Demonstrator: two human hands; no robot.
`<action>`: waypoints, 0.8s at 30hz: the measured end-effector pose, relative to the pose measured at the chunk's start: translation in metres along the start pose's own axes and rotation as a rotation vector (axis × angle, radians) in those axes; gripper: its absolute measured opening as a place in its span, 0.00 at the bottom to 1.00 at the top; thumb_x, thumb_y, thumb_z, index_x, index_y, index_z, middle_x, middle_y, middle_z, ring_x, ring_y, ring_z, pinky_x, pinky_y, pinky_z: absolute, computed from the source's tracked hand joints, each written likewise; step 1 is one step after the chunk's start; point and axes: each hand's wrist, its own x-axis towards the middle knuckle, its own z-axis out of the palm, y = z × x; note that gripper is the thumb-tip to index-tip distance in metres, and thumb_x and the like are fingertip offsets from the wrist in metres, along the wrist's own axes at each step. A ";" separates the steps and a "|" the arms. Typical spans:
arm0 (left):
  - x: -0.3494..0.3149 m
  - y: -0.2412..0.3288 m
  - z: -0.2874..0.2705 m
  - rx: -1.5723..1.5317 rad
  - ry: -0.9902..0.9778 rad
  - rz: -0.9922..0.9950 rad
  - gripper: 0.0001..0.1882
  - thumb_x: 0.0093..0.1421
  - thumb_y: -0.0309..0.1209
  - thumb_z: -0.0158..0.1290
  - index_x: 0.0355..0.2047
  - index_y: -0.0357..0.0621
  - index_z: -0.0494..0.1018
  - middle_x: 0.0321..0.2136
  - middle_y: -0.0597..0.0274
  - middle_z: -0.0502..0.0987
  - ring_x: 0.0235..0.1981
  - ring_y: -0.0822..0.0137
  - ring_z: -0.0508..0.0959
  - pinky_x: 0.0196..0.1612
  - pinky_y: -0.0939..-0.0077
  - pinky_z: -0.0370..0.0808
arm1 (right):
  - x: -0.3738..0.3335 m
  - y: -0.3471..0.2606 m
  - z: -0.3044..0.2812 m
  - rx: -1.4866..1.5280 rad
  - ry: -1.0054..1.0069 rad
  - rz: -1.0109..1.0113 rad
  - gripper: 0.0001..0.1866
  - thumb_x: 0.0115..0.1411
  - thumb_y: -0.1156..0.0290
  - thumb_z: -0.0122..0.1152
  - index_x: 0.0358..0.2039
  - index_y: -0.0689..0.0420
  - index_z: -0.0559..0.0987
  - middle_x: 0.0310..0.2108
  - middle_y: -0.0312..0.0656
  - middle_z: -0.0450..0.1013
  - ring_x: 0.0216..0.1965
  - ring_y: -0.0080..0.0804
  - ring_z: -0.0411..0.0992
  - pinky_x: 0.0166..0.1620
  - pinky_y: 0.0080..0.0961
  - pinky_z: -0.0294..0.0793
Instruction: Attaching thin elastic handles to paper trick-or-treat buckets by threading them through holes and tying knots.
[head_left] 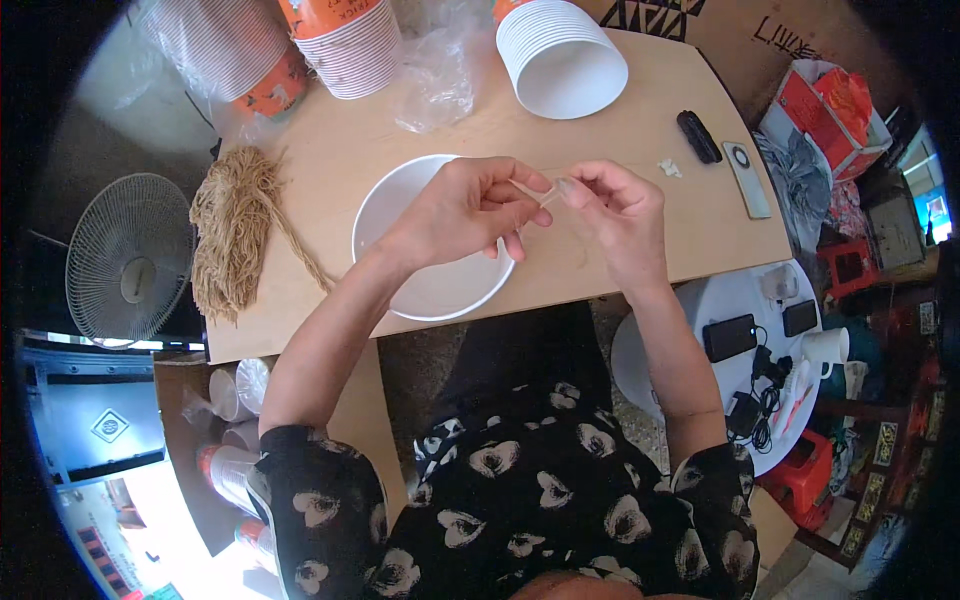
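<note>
A thin, pale strand of unclear material (pixel 548 198) is held in the air above the table, close to its front edge, beside the right part of the bowl rim.

The largest thing is the light brown table with a flat top (pixel 700 230). At the middle of its front edge a round white bowl with a smooth wall (pixel 440 290) is placed, partly covered by the left arm. By the left edge, a thick bundle of tan, stringy fibre (pixel 235 230) is laid, with one tail reaching toward the bowl. At the far edge, a stack of nested white round tubs (pixel 555 65) is seen lying on its side.

By the left hand (pixel 465 205) the strand seems to be pinched between thumb and forefinger, the other fingers being loosely bent. By the right hand (pixel 625 215) it seems to be pinched also, with thumb and forefinger.

The step in hand is judged to be fine fingertip work on the strand. For the next move, a steady pinch and small, well-controlled finger motions are likely required. Near the right edge, small whitish scraps (pixel 669 168) are found.
</note>
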 end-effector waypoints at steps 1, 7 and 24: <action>0.001 -0.001 -0.001 -0.002 0.002 -0.001 0.14 0.67 0.25 0.51 0.52 0.33 0.71 0.36 0.56 0.84 0.24 0.74 0.82 0.23 0.83 0.74 | 0.000 -0.002 0.000 0.047 -0.014 -0.017 0.07 0.62 0.73 0.65 0.38 0.63 0.82 0.31 0.33 0.77 0.33 0.14 0.72 0.37 0.13 0.70; 0.003 0.000 -0.002 -0.006 -0.034 -0.043 0.12 0.68 0.32 0.55 0.48 0.38 0.76 0.36 0.61 0.84 0.24 0.78 0.81 0.23 0.86 0.70 | 0.004 -0.001 -0.010 0.105 -0.096 -0.017 0.07 0.63 0.73 0.62 0.39 0.61 0.80 0.32 0.34 0.77 0.32 0.14 0.71 0.35 0.13 0.67; 0.005 -0.012 -0.009 -0.134 -0.033 0.090 0.09 0.67 0.31 0.56 0.40 0.36 0.78 0.31 0.63 0.82 0.30 0.76 0.81 0.33 0.84 0.77 | -0.062 -0.095 -0.046 -0.597 0.236 -0.980 0.17 0.66 0.63 0.56 0.48 0.62 0.77 0.42 0.43 0.78 0.44 0.35 0.74 0.50 0.37 0.69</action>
